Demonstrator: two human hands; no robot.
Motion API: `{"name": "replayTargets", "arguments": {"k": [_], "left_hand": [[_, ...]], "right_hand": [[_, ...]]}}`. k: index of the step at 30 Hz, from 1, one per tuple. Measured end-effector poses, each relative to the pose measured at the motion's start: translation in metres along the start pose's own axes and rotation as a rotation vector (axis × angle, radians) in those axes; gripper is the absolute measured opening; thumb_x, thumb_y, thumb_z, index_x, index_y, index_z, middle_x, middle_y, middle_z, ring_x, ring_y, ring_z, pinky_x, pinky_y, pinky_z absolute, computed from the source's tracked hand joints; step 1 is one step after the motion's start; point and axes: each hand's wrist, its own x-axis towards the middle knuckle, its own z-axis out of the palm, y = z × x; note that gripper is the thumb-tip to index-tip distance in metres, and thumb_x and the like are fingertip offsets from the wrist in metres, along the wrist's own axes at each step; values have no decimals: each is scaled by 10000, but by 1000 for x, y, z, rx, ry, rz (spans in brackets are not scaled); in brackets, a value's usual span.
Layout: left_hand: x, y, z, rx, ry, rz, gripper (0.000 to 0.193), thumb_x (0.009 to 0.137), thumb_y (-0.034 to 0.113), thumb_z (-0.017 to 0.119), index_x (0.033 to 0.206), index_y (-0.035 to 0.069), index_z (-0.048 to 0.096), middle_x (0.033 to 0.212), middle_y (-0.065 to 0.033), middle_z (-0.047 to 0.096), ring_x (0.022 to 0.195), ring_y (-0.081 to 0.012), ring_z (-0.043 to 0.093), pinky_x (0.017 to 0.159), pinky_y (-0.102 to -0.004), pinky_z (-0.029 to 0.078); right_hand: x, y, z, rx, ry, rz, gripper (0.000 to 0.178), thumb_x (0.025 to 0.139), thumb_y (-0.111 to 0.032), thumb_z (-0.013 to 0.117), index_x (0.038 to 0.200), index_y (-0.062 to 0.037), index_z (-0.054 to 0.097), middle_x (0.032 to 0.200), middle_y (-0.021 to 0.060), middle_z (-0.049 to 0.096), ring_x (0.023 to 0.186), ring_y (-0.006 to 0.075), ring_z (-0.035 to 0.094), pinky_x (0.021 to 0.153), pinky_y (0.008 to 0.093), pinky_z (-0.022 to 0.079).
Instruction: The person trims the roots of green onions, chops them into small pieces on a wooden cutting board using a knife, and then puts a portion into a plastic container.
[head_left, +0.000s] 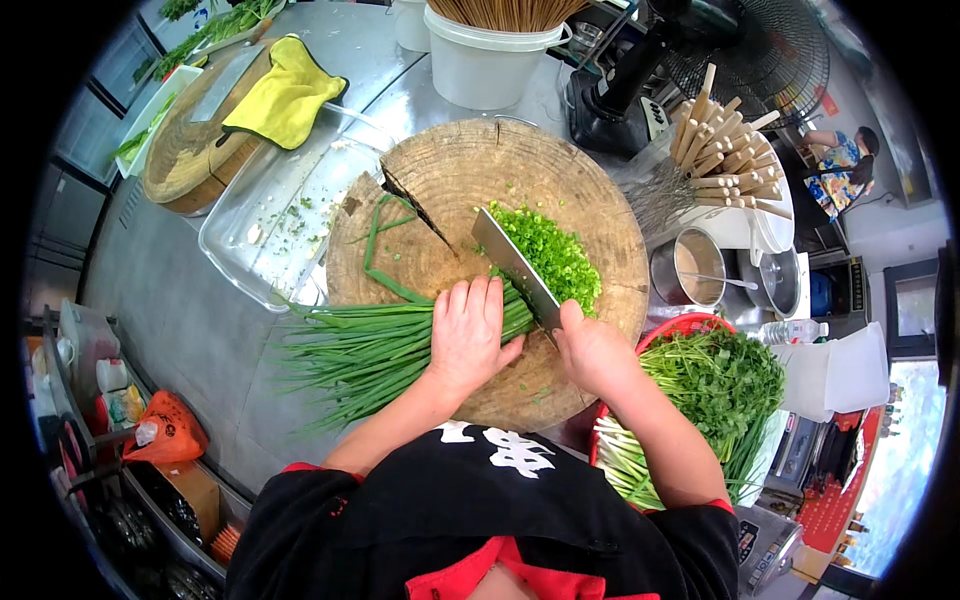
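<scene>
L hand [468, 328] fingers holding scallion bunch [365, 345], R hand [592, 352] fingers gripping cleaver [518, 266]; pile [552, 258] chopped w/ approx. most greens uncut.

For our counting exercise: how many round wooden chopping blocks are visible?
2: the central block under chopped greens, and the upper-left block, partly covered by a yellow cloth. Others may be hidden.

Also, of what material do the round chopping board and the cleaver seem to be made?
The round chopping board looks like matte wood: ring lines and a crack show. The cleaver blade seems smooth grey metal, probably steel, by its sheen; the right hand hides its handle.
</scene>
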Motion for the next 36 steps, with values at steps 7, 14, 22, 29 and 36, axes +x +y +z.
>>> {"name": "replayTargets", "arguments": {"k": [7,14,22,29,36], "left_hand": [[2,-6,4,-9,-103,-66,805,585,210,816,1247,-66,449,1181,-202,484,1044,-333,474,917,-400,409],[5,-4,2,-36,-160,-172,791,560,179,828,1216,-77,466,1125,-203,472,1023,-351,456,904,-407,411],[2,-4,12,-15,-103,-151,771,541,195,835,1183,-57,489,1056,-178,477,982,-343,455,859,-433,391],[4,-2,10,-36,-138,-156,770,533,209,838,1174,-48,498,1027,-164,482,958,-329,460,836,-423,400],[7,-8,9,-33,-128,-169,745,530,202,837,1155,-41,511,1014,-161,488,953,-329,466,827,-416,405]], "right_hand": [[-10,11,-3,23,124,-27,207,909,-189,531,917,-19,412,619,232,591,569,438,591,541,537,470],[-52,-10,-24,-57,97,-50,192,911,-182,522,895,-20,422,604,202,585,522,405,593,488,501,480],[-58,-12,-17,-98,-45,-23,146,867,-121,519,897,-22,416,702,199,601,549,384,608,493,493,486],[-15,-22,8,-144,-21,-4,103,841,-62,469,920,-18,418,759,194,629,653,377,657,537,469,527],[-38,-9,-24,-37,-27,27,133,825,-80,489,916,-19,414,710,214,616,583,394,636,519,511,506]]}}
